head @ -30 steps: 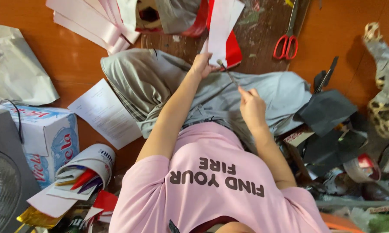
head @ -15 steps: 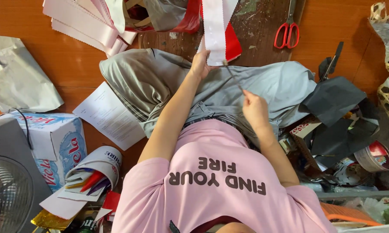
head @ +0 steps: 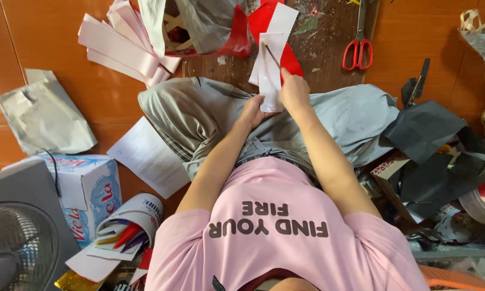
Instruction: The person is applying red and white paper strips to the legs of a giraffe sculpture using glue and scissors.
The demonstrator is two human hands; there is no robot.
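Left hand [head: 251,114] pinches bottom of white paper strip [head: 269,75], held above lap. Right hand [head: 294,90] clamped on thin stick [head: 272,55] touching strip. Risk: stick slips, smears or creases paper; strip looks floppy.

The floor [head: 48,48] is glossy orange-brown tile with thin grout lines, and a dark, paint-flecked wooden board [head: 328,37] lies on it just beyond the hands. Left of the hands lie a stack of pale pink strips [head: 121,46], a crumpled silver bag [head: 43,116] and a white sheet [head: 148,156]; nearer the body on that side stand a tissue box [head: 91,188] and a grey fan [head: 16,237]. Right of the hands, red scissors [head: 357,51] rest on the board, with dark grey paper [head: 428,132] and mixed scraps beyond; lighting is even and soft.
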